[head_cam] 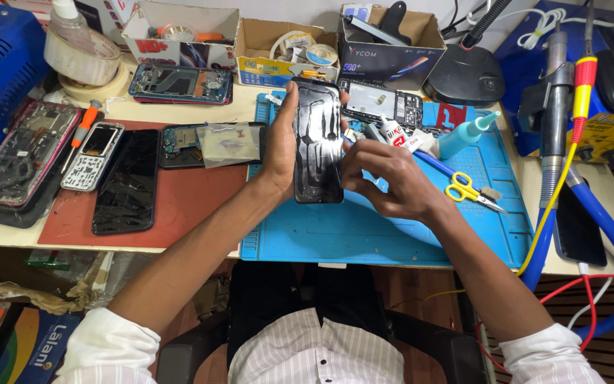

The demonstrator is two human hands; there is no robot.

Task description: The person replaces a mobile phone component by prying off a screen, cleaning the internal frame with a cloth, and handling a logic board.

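Observation:
A black phone screen panel stands upright over the blue work mat. My left hand grips its left edge, thumb along the top. My right hand pinches the panel's right lower edge with its fingertips. The glass is glossy and shows smeared reflections. Just behind my right hand lie a small white glue tube and a light blue squeeze bottle.
Yellow-handled scissors lie on the mat at right. A red mat at left carries a black phone, a keypad phone and opened phone frames. Cardboard boxes line the back; soldering tools and hoses stand right.

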